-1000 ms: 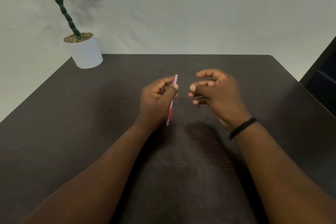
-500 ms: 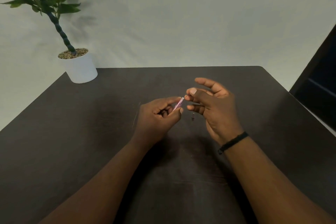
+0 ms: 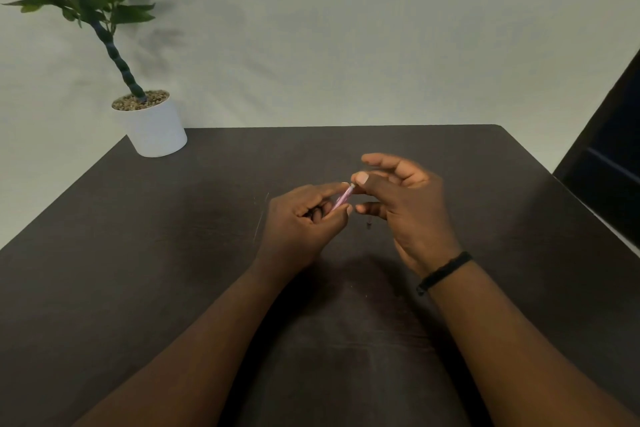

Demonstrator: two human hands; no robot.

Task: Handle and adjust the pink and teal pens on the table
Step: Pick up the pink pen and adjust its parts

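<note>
Pink pen [image 3: 342,198] held above desk [image 3: 173,253] centre, tilted, tip up-right. Left hand [image 3: 301,222] grip pinched around barrel. Right hand [image 3: 405,204] thumb and finger nipped pen's upper end, other fingers spread. Potted plant [image 3: 152,121] far left.
</note>
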